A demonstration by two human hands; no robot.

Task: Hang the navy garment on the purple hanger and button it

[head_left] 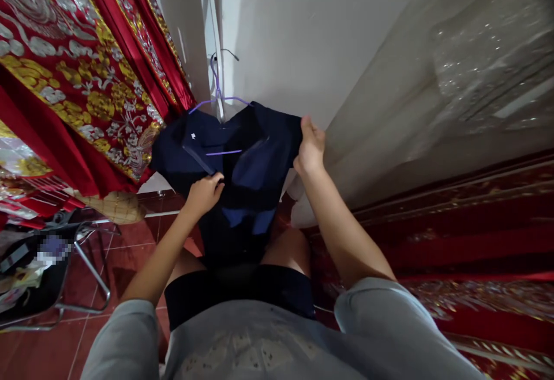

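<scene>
White wall rises beyond your hands, with red floor tiles below and to the outside of your left grip. Your dark blue garment hangs between the two grips, its shoulders draped over a purple hanger. Your left hand pinches the front edge below the neckline; your right hand clasps the outer edge of the opposite shoulder or sleeve, its fingers partly hidden.

As far as you can judge, getting the hanger inside is done, since its thin bar shows through the neck above your left grip. The front seems left unsettled: the neckline gapes and folds cross the cloth between your hands. You cannot tell whether anything is fastened.

The fabric looks matte, soft and limp, with a small white tag just above your left grip. Outward from that hand, heavy red drapery carries raised gold and silver embroidery; lower down stands a chair with bent, shiny metal tubing. Beyond your right grip, glossy, crinkled plastic sheeting hangs in loose, see-through folds.
</scene>
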